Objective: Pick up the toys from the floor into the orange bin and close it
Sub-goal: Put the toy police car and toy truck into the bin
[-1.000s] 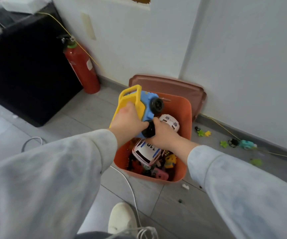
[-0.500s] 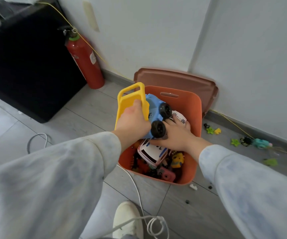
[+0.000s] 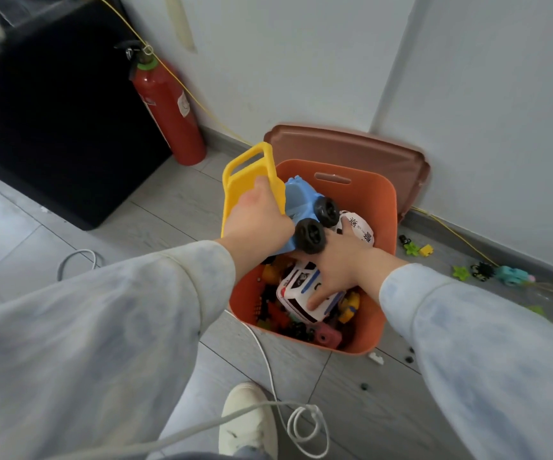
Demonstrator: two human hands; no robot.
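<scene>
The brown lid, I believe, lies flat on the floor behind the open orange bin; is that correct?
Not quite: the head view shows the brown lid standing on edge, leaning against the wall behind the orange bin, not lying flat. The bin is indeed open.

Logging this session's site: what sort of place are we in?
Probably an office or utility corner indoors: a red fire extinguisher stands against the white wall, loose cables trail over the grey tiled floor, beside a black cabinet.

Head-worn view; looks steeply down; close above orange bin.
</scene>
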